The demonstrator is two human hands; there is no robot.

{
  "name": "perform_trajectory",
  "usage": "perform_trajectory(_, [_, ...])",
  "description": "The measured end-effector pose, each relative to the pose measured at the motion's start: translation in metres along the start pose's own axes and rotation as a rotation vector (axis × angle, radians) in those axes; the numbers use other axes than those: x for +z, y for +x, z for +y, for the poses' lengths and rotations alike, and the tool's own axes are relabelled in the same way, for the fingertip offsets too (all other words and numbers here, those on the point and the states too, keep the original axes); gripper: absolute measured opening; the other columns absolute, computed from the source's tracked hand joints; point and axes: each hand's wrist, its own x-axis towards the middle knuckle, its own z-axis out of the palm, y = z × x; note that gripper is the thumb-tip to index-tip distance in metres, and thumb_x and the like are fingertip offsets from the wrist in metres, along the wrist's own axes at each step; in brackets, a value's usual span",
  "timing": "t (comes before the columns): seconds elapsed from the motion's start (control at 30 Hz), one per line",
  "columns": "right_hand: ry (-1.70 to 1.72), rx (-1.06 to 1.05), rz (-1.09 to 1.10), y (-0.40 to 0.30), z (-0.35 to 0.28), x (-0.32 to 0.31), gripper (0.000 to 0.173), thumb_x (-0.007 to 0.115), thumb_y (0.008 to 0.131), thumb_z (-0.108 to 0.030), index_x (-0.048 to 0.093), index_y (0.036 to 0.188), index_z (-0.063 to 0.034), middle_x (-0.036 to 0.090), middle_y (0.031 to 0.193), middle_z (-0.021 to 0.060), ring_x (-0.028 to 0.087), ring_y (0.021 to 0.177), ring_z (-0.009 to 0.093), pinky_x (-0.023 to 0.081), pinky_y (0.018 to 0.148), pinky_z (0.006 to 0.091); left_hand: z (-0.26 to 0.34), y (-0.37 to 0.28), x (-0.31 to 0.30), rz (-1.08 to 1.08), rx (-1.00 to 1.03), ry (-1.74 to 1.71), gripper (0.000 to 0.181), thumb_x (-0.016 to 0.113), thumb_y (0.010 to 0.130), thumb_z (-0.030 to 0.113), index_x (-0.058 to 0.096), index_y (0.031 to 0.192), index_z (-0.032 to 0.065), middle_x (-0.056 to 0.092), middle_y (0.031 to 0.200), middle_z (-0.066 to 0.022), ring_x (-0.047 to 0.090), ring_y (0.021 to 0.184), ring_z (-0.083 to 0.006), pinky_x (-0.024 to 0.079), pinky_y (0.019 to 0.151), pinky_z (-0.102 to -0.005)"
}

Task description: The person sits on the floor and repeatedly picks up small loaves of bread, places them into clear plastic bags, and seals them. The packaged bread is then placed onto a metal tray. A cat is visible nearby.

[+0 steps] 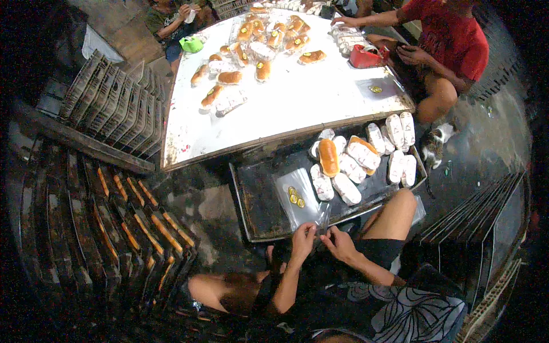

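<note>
Both my hands are at the near edge of a dark metal baking tray (266,214). Between the fingertips of my left hand (303,240) and my right hand (341,245) I pinch the end of a clear plastic bag (324,214). A stack of clear plastic bags with round yellow labels (291,184) lies just beyond, on the tray. To its right are several buns in white printed wrappers (346,188) and a bare-topped golden bun (328,157), which rests on wrapped ones.
Beyond the tray, a white table (291,103) holds many bagged buns (263,70) and a red pouch (366,55). A person in red (450,38) sits at right, another person (171,25) at far left. Racks of trays (128,227) stand left; a cat (435,145) sits right.
</note>
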Motion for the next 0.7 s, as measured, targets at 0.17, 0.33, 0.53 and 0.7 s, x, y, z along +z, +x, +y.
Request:
perform_trajectory(0.17, [-0.08, -0.041, -0.033, 0.005, -0.014, -0.008, 0.027, 0.054, 0.078, -0.027, 0.046, 0.075, -0.002, 0.051, 0.06, 0.0159, 0.051, 0.055, 0.033, 0.039, 0.05, 0.0385, 0.024, -0.001, -0.007, 0.108, -0.039, -0.04, 0.019, 0.051, 0.081, 0.013, 0.052, 0.092, -0.0024, 0.057, 0.076, -0.0085, 0.057, 0.069, -0.0149, 0.047, 0.062, -0.027])
perform_trajectory(0.33, [-0.099, -0.062, -0.045, 0.01, -0.02, -0.007, 0.028, 0.052, 0.079, -0.029, 0.045, 0.076, -0.0022, 0.053, 0.062, 0.0173, 0.053, 0.058, 0.037, 0.04, 0.051, 0.042, 0.023, -0.007, 0.001, 0.059, 0.033, -0.133, 0.018, 0.053, 0.078, 0.008, 0.052, 0.092, -0.0027, 0.058, 0.076, -0.0077, 0.057, 0.068, -0.0138, 0.047, 0.06, -0.0264])
perform_trajectory(0.53, [-0.133, -0.039, 0.076, 0.012, -0.011, 0.007, 0.022, 0.053, 0.078, -0.017, 0.039, 0.085, -0.0019, 0.05, 0.057, 0.019, 0.049, 0.051, 0.038, 0.037, 0.043, 0.041, 0.061, -0.015, -0.014, -0.082, -0.194, -0.08, 0.014, 0.057, 0.074, 0.006, 0.058, 0.085, -0.0017, 0.059, 0.079, -0.0076, 0.057, 0.071, -0.0139, 0.045, 0.06, -0.0243])
perform_trajectory(0.7, [-0.267, -0.065, 0.161, 0.006, 0.001, 0.021, 0.023, 0.053, 0.078, -0.024, 0.044, 0.085, -0.0043, 0.053, 0.052, 0.0117, 0.053, 0.043, 0.029, 0.042, 0.041, 0.04, 0.06, -0.02, -0.009, 0.093, 0.138, 0.116, 0.01, 0.061, 0.07, 0.008, 0.061, 0.077, 0.0007, 0.057, 0.073, -0.0063, 0.055, 0.07, -0.0149, 0.043, 0.064, -0.0251])
